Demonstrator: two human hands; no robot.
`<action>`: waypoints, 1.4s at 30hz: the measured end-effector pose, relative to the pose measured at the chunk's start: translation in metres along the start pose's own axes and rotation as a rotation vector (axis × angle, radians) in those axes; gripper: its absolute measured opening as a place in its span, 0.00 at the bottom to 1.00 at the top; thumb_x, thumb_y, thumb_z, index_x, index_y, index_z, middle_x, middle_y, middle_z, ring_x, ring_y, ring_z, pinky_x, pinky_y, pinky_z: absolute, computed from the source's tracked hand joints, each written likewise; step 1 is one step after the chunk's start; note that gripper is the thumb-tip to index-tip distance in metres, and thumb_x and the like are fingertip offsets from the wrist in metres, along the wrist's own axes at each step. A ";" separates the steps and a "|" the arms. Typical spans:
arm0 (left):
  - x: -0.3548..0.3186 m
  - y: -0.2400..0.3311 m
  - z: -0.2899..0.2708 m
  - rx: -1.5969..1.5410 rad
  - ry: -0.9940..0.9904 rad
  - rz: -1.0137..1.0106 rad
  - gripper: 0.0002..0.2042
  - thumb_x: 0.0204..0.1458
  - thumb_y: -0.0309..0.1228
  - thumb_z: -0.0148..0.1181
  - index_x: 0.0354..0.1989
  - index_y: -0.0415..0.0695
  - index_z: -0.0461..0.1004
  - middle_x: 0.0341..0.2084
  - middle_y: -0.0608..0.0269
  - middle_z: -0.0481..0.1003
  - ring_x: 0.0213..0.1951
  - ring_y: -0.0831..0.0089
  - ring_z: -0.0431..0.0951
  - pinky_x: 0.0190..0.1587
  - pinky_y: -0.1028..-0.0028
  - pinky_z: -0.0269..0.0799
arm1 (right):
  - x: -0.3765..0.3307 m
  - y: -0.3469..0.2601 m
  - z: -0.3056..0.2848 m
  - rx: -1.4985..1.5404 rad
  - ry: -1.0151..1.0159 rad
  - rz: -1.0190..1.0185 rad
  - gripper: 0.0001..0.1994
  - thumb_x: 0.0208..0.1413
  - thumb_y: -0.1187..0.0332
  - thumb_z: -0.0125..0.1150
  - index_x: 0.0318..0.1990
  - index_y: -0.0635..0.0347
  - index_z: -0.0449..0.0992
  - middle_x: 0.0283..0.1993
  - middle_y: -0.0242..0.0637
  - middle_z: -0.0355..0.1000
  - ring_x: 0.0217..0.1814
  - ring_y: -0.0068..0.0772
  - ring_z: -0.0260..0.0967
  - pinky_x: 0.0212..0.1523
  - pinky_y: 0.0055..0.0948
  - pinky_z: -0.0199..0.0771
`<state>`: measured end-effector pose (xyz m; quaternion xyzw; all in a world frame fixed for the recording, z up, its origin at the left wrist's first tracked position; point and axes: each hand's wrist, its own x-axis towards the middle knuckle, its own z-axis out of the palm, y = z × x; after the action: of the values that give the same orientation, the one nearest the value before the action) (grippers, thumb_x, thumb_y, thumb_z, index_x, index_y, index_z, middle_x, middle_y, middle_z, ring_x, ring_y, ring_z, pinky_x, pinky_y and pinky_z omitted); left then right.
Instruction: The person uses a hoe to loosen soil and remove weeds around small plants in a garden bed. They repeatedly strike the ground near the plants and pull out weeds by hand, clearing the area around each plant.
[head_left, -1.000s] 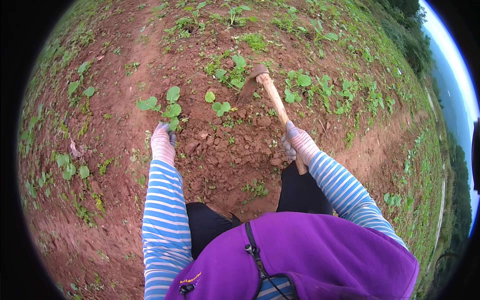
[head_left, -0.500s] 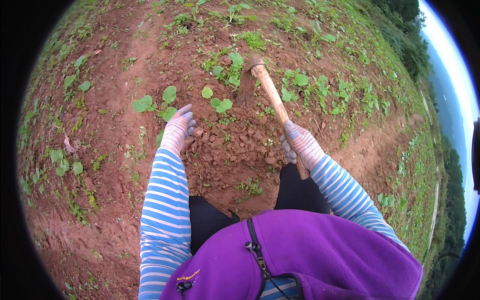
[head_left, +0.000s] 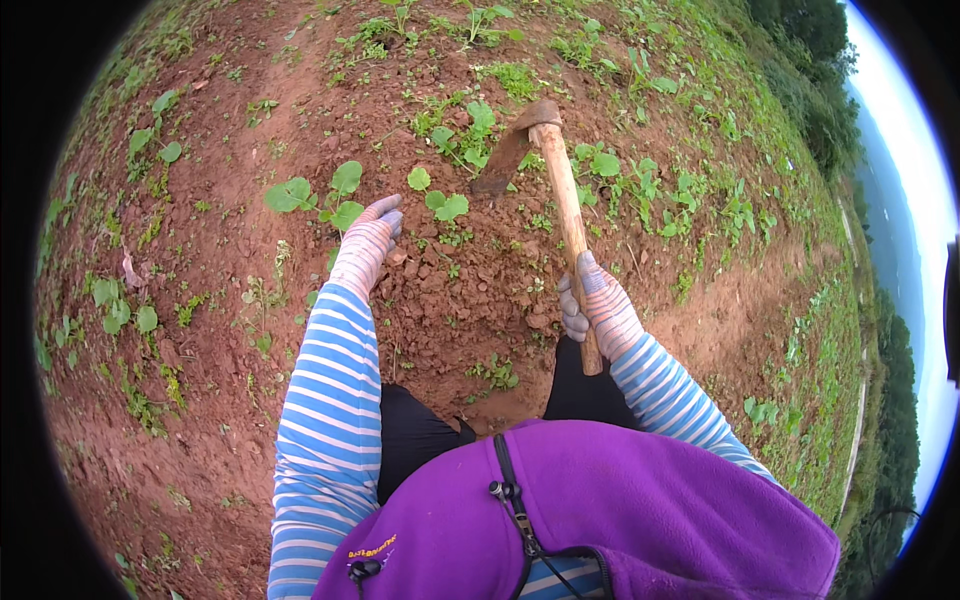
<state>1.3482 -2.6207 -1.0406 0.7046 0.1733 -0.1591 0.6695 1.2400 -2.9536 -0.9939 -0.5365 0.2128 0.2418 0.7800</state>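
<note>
Gloved left hand [head_left: 366,240] outstretched, fingers loosely extended; gloved right hand [head_left: 598,308] clenched, arm bent.

Ground: red-brown soil [head_left: 250,330], broken into clods in the middle of the view.
Weeds: small green patches [head_left: 640,190] are scattered thickly over the far and right parts of the field.
Left edge: a few round-leaved plants [head_left: 120,312] are seen low in the soil.
Far right: a dark line of trees [head_left: 815,60] is seen along the field's edge.
Sky: a pale strip [head_left: 915,200] is seen beyond the trees.
</note>
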 end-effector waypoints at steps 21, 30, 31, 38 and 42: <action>-0.003 0.006 0.007 0.117 -0.022 0.083 0.21 0.62 0.35 0.53 0.64 0.52 0.67 0.54 0.66 0.72 0.50 0.72 0.72 0.53 0.71 0.68 | 0.008 0.025 0.000 0.707 -0.167 0.493 0.26 0.60 0.39 0.52 0.35 0.57 0.65 0.18 0.24 0.58 0.11 0.17 0.51 0.11 0.21 0.54; -0.019 0.016 0.011 0.013 0.003 0.053 0.20 0.61 0.27 0.53 0.63 0.46 0.68 0.56 0.58 0.72 0.56 0.69 0.70 0.59 0.72 0.63 | 0.022 -0.024 -0.034 0.289 0.298 -0.194 0.29 0.59 0.35 0.50 0.35 0.56 0.65 0.19 0.26 0.58 0.12 0.20 0.51 0.12 0.25 0.56; -0.019 0.018 0.012 0.005 0.009 0.050 0.20 0.61 0.27 0.53 0.63 0.46 0.68 0.56 0.58 0.72 0.56 0.69 0.70 0.58 0.72 0.63 | 0.023 -0.021 -0.030 0.262 0.346 -0.169 0.29 0.59 0.35 0.49 0.35 0.56 0.64 0.19 0.27 0.58 0.12 0.21 0.51 0.13 0.25 0.55; -0.012 0.012 0.013 0.084 -0.073 0.116 0.21 0.63 0.34 0.51 0.65 0.50 0.66 0.59 0.59 0.69 0.59 0.64 0.69 0.58 0.66 0.65 | 0.015 0.004 -0.033 0.450 0.102 0.209 0.27 0.59 0.37 0.52 0.34 0.56 0.66 0.18 0.24 0.59 0.11 0.17 0.51 0.11 0.21 0.55; -0.009 0.003 0.006 0.064 -0.069 0.115 0.21 0.62 0.34 0.52 0.65 0.50 0.66 0.58 0.60 0.70 0.56 0.67 0.70 0.57 0.69 0.65 | 0.031 -0.010 -0.032 0.274 0.139 -0.139 0.28 0.58 0.35 0.52 0.36 0.55 0.65 0.19 0.25 0.59 0.12 0.19 0.51 0.12 0.22 0.54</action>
<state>1.3413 -2.6267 -1.0339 0.7283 0.1042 -0.1500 0.6604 1.2682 -2.9819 -1.0154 -0.4540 0.2594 0.1184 0.8442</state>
